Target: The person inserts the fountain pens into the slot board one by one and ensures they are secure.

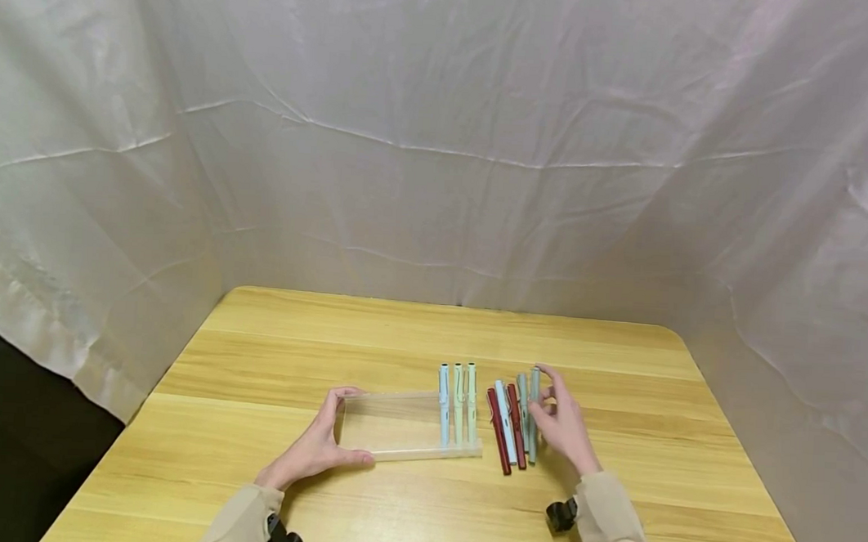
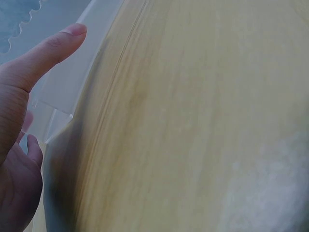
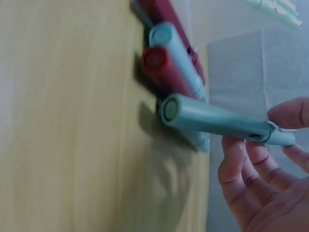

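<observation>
My left hand (image 1: pixel 319 443) holds the left end of a clear plastic tray (image 1: pixel 424 453), its thumb along the near wall and fingers at the far corner. In the left wrist view the thumb (image 2: pixel 53 48) lies against the clear wall. At the tray's right end lie a light blue pen (image 1: pixel 444 407) and two pale green pens (image 1: pixel 458 403). My right hand (image 1: pixel 562 421) pinches a grey-green pen (image 3: pixel 217 121) between thumb and fingers. It is the rightmost of a loose group, over another grey-green pen (image 3: pixel 195 140) in the right wrist view.
Left of the held pen lie two dark red pens (image 1: pixel 499 432) and a light blue pen (image 1: pixel 505 422), side by side on the wooden table (image 1: pixel 406 515). A pale curtain (image 1: pixel 437 206) hangs behind and along both sides. Each wrist carries a small black camera (image 1: pixel 561 515).
</observation>
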Action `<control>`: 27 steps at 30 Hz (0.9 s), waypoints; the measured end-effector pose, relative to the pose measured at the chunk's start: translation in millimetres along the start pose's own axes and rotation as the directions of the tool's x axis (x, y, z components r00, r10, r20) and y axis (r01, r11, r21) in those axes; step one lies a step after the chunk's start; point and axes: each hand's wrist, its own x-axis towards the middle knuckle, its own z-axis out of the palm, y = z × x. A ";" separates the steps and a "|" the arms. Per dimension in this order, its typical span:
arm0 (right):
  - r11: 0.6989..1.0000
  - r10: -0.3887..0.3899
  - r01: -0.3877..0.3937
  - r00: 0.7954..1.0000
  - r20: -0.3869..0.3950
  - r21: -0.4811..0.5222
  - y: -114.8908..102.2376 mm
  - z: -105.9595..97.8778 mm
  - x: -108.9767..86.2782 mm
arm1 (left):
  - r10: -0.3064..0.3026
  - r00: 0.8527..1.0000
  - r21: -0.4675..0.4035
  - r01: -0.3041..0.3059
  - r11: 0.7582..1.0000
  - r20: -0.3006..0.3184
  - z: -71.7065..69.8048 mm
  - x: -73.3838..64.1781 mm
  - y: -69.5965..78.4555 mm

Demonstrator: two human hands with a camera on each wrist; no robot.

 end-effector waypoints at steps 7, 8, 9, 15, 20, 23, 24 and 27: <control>0.990 -0.117 0.118 0.993 -0.020 0.075 -13.1 9.9 -7.7 | 0.000 1.000 0.004 0.000 1.000 -0.004 0.2 0.0 0.7; 0.989 -0.122 0.124 0.992 -0.025 0.081 -15.5 11.5 -8.7 | 0.000 1.000 0.004 0.000 1.000 -0.004 0.1 0.0 0.8; 0.987 -0.128 0.130 0.991 -0.029 0.090 -18.5 12.8 -9.8 | 0.000 1.000 0.004 0.000 1.000 -0.004 0.1 0.0 0.8; 0.980 -0.165 0.170 0.985 -0.050 0.101 -33.6 22.8 -13.9 | 0.000 1.000 -0.003 0.000 1.000 -0.007 0.4 -0.1 1.2; 0.965 -0.209 0.213 0.977 -0.045 0.150 -43.4 32.4 -17.2 | 0.006 1.000 -0.012 -0.006 1.000 -0.006 0.6 -0.1 1.2; 0.954 -0.226 0.227 0.974 -0.030 0.197 -49.6 38.6 -20.1 | 0.003 1.000 -0.007 -0.003 1.000 -0.008 0.6 -0.1 1.7; 0.950 -0.236 0.237 0.971 -0.029 0.203 -51.6 40.9 -20.8 | 0.002 1.000 -0.003 -0.002 1.000 -0.010 0.6 -0.1 1.9; 0.934 -0.285 0.285 0.958 -0.036 0.216 -56.8 48.7 -22.0 | -0.005 1.000 0.014 0.005 1.000 -0.014 0.6 -0.2 2.0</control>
